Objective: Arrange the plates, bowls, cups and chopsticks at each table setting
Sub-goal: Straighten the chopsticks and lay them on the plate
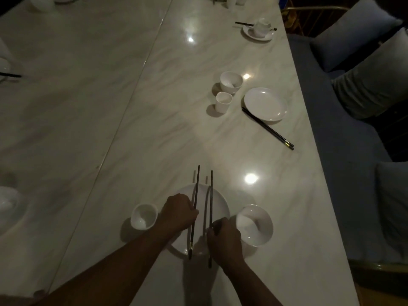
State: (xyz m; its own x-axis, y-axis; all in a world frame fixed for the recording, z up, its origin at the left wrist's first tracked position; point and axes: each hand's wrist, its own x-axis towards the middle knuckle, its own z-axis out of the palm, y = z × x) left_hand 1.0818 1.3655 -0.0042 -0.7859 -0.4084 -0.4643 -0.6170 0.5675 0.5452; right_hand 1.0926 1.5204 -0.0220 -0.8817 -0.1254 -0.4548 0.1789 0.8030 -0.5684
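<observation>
Over a white plate (pixel 220 203) near the table's front, each of my hands holds one dark chopstick, both pointing away from me. My left hand (pixel 177 212) grips the left chopstick (pixel 196 188). My right hand (pixel 224 238) pinches the right chopstick (pixel 211 195). A white cup (pixel 143 216) stands just left of the plate and a white bowl (pixel 254 225) just right of it. Farther along the right side lies another setting: a bowl (pixel 231 82), a small cup (pixel 223 102), a plate (pixel 265 104) and a pair of chopsticks (pixel 268 128) lying diagonally.
The long pale marble table (pixel 154 107) has a seam running diagonally. A third setting (pixel 258 29) sits at the far right edge, with more dishes along the left edge (pixel 6 203). A blue bench with grey cushions (pixel 364 80) borders the table's right side.
</observation>
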